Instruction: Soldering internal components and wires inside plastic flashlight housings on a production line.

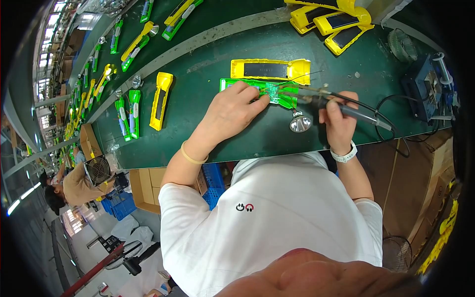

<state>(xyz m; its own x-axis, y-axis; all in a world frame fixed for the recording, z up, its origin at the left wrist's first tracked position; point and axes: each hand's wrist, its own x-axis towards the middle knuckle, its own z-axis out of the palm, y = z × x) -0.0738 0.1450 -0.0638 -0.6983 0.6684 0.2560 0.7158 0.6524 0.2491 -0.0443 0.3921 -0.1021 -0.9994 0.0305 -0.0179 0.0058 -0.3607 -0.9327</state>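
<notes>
Silver reflector (300, 123) lies nearest you, wired to the green case (286, 102), probably set close because its leads (295, 110) are short. Your right hand (340, 123) has its fingers round the iron (359, 115), likely for fine aim. Your left hand (233, 110) bears on the case, seemingly steadying it on the worktop (195, 81); whether its bent fingers pinch a lead, I cannot tell. Just beyond lies a yellow shell (299, 70), perhaps its mate; farther off, shells (341, 21) are piled, apparently saving room.
</notes>
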